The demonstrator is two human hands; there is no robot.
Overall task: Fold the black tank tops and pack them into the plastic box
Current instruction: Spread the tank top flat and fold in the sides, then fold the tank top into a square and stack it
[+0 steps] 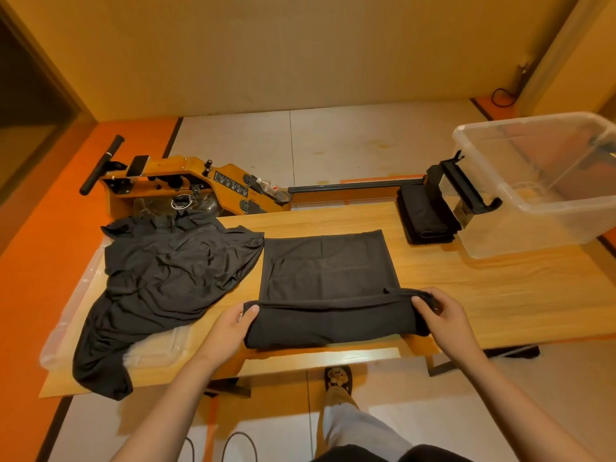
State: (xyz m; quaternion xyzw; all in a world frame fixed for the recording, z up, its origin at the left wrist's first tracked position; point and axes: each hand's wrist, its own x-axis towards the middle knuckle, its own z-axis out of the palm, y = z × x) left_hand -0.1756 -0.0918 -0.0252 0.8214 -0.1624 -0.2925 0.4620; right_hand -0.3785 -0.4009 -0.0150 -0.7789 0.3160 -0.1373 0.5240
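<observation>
On the wooden table (pixel 500 295), a black tank top (pixel 328 278) lies flat near the middle of the near edge, its near portion turned over into a thick fold that runs parallel to that edge. The left hand (pixel 230 328) grips the left end of this fold, thumb on top and fingers curled beneath the cloth. The right hand (pixel 443 315) pinches the right end of the fold, thumb and fingers closed on the bunched fabric. The far part of the garment is spread smooth toward the centre of the table.

To the left, a heap of unfolded black tank tops (pixel 160 281) lies crumpled over the left end of the table, one tail hanging past the near left corner. Under this heap sits a clear plastic lid (pixel 76 315), partly covered by the cloth.

Near the far right edge of the table rests a stack of folded black tank tops (pixel 425 215), just beside the clear plastic box (pixel 533 181), which stands at the far right corner with its opening upward. Whether the box holds any garments cannot be told through its walls.

Beyond the far edge of the table, on the floor, stands a wooden rowing machine (pixel 186 185) with a plastic bottle (pixel 273 190) lying on it. Below the near edge, a slippered foot (pixel 338 380) shows on the floor.
</observation>
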